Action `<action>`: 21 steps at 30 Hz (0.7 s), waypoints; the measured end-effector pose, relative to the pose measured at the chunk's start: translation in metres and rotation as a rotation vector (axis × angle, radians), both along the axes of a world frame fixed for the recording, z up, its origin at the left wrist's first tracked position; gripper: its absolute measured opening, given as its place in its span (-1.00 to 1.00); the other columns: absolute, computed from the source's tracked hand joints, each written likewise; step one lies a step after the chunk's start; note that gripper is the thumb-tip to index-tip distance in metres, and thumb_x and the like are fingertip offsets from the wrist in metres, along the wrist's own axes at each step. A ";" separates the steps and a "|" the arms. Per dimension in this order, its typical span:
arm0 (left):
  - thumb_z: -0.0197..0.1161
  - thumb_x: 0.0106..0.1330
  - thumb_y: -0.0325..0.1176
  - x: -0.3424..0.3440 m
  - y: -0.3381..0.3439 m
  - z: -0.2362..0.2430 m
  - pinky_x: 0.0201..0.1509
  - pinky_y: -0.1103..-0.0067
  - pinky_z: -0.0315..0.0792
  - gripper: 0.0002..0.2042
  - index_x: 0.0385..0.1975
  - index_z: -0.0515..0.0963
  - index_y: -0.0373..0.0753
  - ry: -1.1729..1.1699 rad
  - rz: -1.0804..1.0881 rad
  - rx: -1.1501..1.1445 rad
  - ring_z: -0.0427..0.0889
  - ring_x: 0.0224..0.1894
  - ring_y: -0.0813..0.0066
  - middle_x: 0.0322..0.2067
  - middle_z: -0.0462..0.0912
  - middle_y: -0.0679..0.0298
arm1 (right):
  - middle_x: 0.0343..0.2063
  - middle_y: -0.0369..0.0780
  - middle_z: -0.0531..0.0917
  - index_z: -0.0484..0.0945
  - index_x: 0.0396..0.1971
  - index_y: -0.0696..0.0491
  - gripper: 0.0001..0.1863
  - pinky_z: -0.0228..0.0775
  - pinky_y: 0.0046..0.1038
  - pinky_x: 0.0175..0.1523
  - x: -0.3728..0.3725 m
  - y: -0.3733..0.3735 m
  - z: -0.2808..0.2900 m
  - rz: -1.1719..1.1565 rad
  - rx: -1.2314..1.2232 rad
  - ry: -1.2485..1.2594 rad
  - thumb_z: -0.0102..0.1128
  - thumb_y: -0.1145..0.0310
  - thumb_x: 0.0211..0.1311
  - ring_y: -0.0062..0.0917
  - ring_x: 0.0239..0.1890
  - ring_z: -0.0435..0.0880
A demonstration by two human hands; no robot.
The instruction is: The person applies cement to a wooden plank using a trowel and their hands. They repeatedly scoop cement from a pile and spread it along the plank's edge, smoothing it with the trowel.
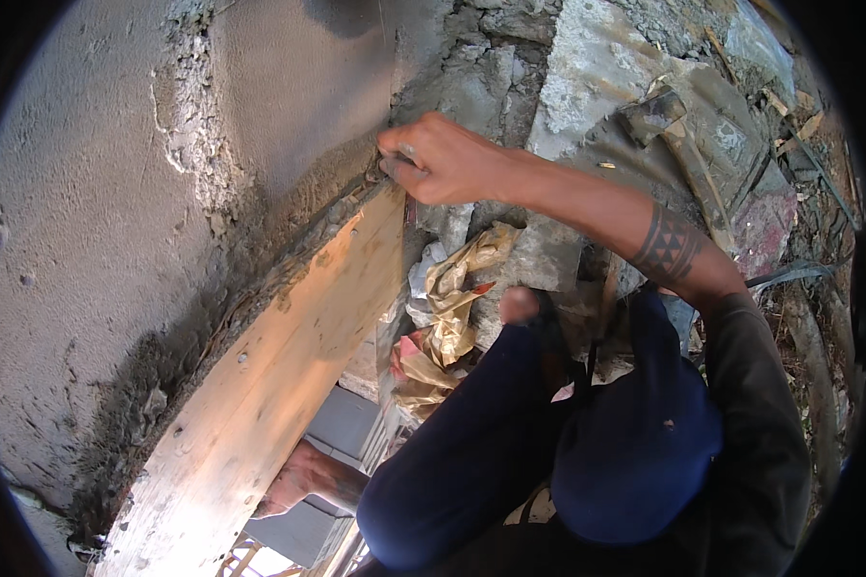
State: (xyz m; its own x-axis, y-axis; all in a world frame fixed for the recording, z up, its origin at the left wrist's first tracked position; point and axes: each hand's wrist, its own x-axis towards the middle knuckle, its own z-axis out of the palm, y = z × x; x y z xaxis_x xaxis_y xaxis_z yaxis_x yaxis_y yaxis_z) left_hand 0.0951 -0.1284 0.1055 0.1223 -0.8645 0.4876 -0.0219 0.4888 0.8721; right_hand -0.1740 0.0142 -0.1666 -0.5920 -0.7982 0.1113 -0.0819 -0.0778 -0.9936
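Observation:
A long, pale wooden board [260, 375] slants from lower left to upper centre, its upper edge along the grey plastered wall [77, 192]. Several nail heads or dark spots dot its face. My left hand [298, 478] grips the board's lower edge, its fingertips partly hidden by the wood. At the board's upper end, my right hand [438, 163] is closed, thumb and fingers pinched together by the wall's corner. What it pinches, if anything, is hidden. Rough mortar [260, 279] lines the joint between board and wall.
Crumpled gold wrapping [457, 298] lies beside the board. A tool with a dark, broad head and wooden handle [698, 173] rests on grey sheeting at the right, among sticks and rubble. My bent knees [635, 462] in blue trousers are close below. Grey blocks [342, 423] show under the board.

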 end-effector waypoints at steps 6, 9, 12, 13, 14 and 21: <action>-0.06 0.36 0.24 -0.014 0.002 -0.004 0.47 0.11 0.32 -0.22 0.44 0.28 -0.24 0.064 -0.018 -0.012 0.32 0.46 0.03 0.44 0.26 -0.02 | -0.65 0.05 0.53 0.54 -0.37 0.24 -0.84 0.34 -0.08 -0.36 -0.002 -0.005 -0.008 -0.004 -0.021 0.013 0.16 0.44 0.34 -0.06 -0.57 0.54; -0.04 0.37 0.20 -0.015 0.001 -0.001 0.47 0.10 0.33 -0.24 0.42 0.29 -0.23 0.057 -0.080 -0.015 0.32 0.46 0.05 0.43 0.28 0.00 | -0.59 0.04 0.57 0.54 -0.38 0.23 -0.82 0.36 -0.08 -0.30 -0.009 0.007 0.001 -0.044 0.046 -0.032 0.18 0.41 0.36 -0.04 -0.48 0.59; -0.01 0.37 0.19 -0.026 0.011 -0.002 0.45 0.05 0.35 -0.27 0.41 0.30 -0.20 0.015 0.000 -0.069 0.35 0.44 0.05 0.41 0.32 0.03 | -0.59 0.03 0.56 0.54 -0.37 0.22 -0.80 0.35 -0.09 -0.30 -0.017 0.020 0.022 -0.006 0.107 -0.105 0.20 0.38 0.37 -0.06 -0.47 0.59; -0.01 0.37 0.19 -0.022 0.009 -0.001 0.45 0.04 0.35 -0.27 0.41 0.30 -0.20 0.040 -0.041 -0.037 0.35 0.44 0.04 0.40 0.33 0.03 | -0.59 0.03 0.55 0.54 -0.37 0.22 -0.79 0.34 -0.09 -0.30 -0.014 0.020 0.021 -0.007 0.086 -0.097 0.20 0.37 0.38 -0.06 -0.47 0.59; 0.00 0.37 0.19 -0.020 0.007 0.000 0.45 0.03 0.35 -0.27 0.41 0.30 -0.20 0.064 -0.082 -0.006 0.36 0.44 0.04 0.40 0.34 0.04 | -0.59 0.03 0.55 0.54 -0.38 0.22 -0.78 0.34 -0.09 -0.31 -0.011 0.018 0.019 -0.009 0.064 -0.089 0.20 0.36 0.38 -0.06 -0.48 0.59; -0.04 0.41 0.16 -0.016 0.007 -0.003 0.43 0.04 0.38 -0.30 0.40 0.33 -0.20 0.012 -0.026 -0.029 0.40 0.41 0.02 0.39 0.36 0.04 | -0.67 -0.04 0.50 0.52 -0.36 0.20 -0.79 0.30 -0.17 -0.43 -0.009 -0.002 -0.004 0.021 -0.065 0.070 0.20 0.36 0.42 -0.25 -0.63 0.53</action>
State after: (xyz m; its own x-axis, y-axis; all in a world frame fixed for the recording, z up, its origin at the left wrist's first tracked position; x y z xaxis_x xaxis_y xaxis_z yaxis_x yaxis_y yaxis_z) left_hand 0.0790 -0.1218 0.1029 0.1058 -0.8528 0.5114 0.0020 0.5145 0.8575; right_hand -0.1831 0.0117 -0.1709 -0.5643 -0.7999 0.2041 -0.1490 -0.1444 -0.9782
